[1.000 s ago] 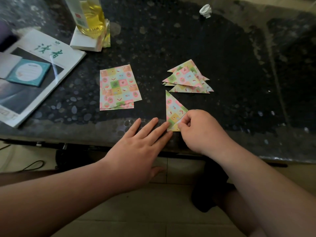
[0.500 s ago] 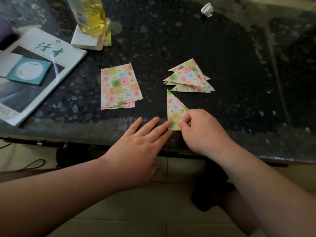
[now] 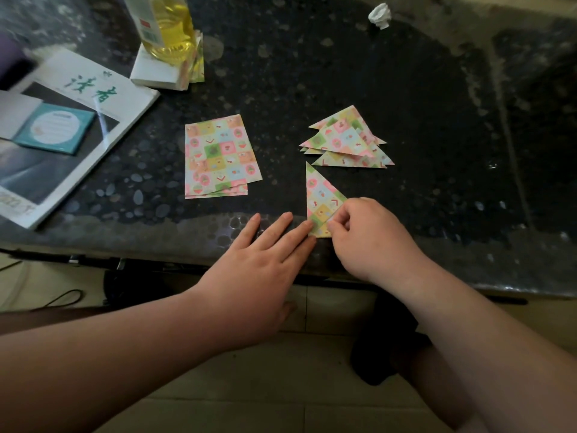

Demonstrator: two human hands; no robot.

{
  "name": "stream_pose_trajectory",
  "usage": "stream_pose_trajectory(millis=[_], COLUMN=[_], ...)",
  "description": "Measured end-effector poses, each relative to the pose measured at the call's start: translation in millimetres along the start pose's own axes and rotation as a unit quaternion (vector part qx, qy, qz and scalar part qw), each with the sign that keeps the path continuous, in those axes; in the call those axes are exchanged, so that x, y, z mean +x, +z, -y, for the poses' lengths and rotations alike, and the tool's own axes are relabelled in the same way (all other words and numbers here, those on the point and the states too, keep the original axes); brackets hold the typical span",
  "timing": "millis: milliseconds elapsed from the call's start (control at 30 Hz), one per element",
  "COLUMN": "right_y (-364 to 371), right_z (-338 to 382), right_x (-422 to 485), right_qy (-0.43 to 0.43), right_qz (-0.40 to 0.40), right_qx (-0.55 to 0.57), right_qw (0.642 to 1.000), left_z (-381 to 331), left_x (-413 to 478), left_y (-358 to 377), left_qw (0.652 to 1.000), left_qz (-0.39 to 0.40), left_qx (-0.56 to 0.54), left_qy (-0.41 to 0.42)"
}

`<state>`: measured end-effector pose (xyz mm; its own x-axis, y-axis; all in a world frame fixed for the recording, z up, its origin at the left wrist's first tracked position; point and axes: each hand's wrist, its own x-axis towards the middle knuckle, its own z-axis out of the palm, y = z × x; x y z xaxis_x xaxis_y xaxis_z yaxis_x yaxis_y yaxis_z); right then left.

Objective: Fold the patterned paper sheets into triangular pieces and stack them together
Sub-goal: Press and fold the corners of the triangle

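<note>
Really, very little is different from a moment ago. The small patterned paper triangle [image 3: 321,196] lies in the same spot at the near edge of the dark speckled stone tabletop [image 3: 312,73], with its point facing away. The left hand [image 3: 259,264] still lies flat and wide, and its straight fingertips touch the triangle's near left corner. The right hand [image 3: 371,242] still pinches the near right side of the triangle with curled fingers and thumb.

Just behind the triangle, toward the middle of the tabletop, sits the messy pile of folded patterned triangles [image 3: 346,139]. To the left of it lies the small stack of flat patterned paper sheets [image 3: 218,157], not yet folded.

At the left edge lies a white magazine with green writing [image 3: 103,98], with a small teal card [image 3: 56,129] on top. Near the far left corner a clear bottle of yellow liquid [image 3: 168,26] stands on a white box [image 3: 153,71]. A crumpled white paper ball [image 3: 380,15] sits near the far edge. Below the table are pale floor tiles [image 3: 281,370] and a black cable [image 3: 62,300].
</note>
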<state>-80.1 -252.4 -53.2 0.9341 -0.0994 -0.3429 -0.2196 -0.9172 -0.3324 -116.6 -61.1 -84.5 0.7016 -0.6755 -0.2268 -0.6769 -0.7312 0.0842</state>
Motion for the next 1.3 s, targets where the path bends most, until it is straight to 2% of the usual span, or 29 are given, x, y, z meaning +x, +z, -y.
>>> stream_pose_trajectory(millis=[467, 733, 1300], right_y=[-3, -3, -6], right_z=[4, 3, 6], right_x=[-2, -3, -3], right_qy=[-0.002, -0.003, -0.003], right_qz=[0.01, 0.007, 0.022], right_qx=[-0.023, -0.025, -0.037], right_qw=[1.0, 1.0, 0.999], left_z=[-5, -11, -11], left_x=[0, 5, 5], left_y=[-2, 1, -2], left_qw=[0.999, 0.998, 0.999], left_qz=[-0.019, -0.043, -0.026], left_qx=[-0.029, -0.007, 0.003], left_qy=[-0.019, -0.037, -0.04])
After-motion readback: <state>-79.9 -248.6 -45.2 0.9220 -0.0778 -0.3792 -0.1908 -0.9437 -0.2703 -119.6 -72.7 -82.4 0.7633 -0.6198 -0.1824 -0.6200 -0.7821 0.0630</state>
